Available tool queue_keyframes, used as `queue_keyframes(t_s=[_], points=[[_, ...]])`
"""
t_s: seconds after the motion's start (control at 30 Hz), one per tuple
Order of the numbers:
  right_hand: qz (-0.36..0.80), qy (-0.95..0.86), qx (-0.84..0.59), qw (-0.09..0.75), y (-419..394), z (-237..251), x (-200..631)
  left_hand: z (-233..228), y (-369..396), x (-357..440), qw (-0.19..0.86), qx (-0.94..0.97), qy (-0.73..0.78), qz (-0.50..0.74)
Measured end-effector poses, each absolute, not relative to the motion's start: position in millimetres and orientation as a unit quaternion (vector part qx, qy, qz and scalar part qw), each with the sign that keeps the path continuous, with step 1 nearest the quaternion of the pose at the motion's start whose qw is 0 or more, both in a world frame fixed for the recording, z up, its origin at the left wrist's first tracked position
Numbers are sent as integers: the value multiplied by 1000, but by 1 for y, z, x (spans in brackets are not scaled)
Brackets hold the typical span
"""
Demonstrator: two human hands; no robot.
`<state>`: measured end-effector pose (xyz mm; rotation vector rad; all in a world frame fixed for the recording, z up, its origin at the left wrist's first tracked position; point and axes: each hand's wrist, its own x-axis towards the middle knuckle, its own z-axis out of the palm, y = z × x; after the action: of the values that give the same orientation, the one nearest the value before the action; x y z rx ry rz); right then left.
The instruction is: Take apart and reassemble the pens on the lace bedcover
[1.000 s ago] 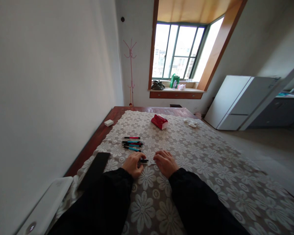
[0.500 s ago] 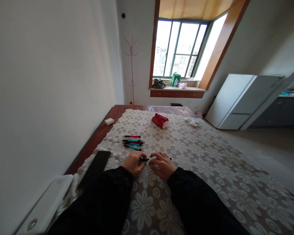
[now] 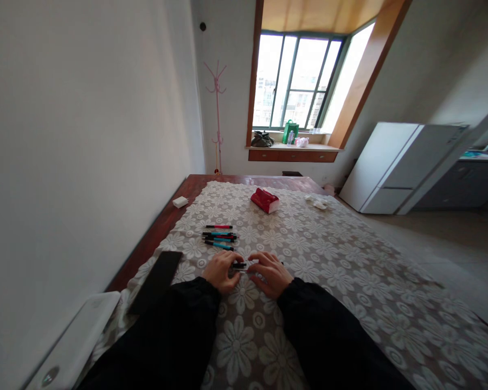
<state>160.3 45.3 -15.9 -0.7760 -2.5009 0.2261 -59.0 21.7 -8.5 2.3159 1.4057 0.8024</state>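
Pinching a slim black pen (image 3: 241, 266) between them, the left hand (image 3: 220, 271) and the right hand (image 3: 271, 273) rest on the white floral lace tablecloth (image 3: 350, 281), each closed on one end of it. The pen lies level, just above the cloth, directly before the person. Doing this well seems to call for keeping both ends in line and the grip light, so small parts cannot slip into the lace holes. Just beyond the left hand lies a cluster of black, teal and red pens (image 3: 219, 236), near enough for a knuckle to nudge. A flat black case (image 3: 156, 280) sits to the left; a red booklet (image 3: 264, 200) lies well apart.
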Motion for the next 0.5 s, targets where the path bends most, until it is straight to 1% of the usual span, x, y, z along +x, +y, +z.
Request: queue_keyframes(t_s=[0.23,0.5], points=[[75,-923,-282,250,45,-16,161,-9,23,-59,154,817,484,273],[65,-889,-375,257,49,-21,164,-6,22,-59,159,813,494,263]])
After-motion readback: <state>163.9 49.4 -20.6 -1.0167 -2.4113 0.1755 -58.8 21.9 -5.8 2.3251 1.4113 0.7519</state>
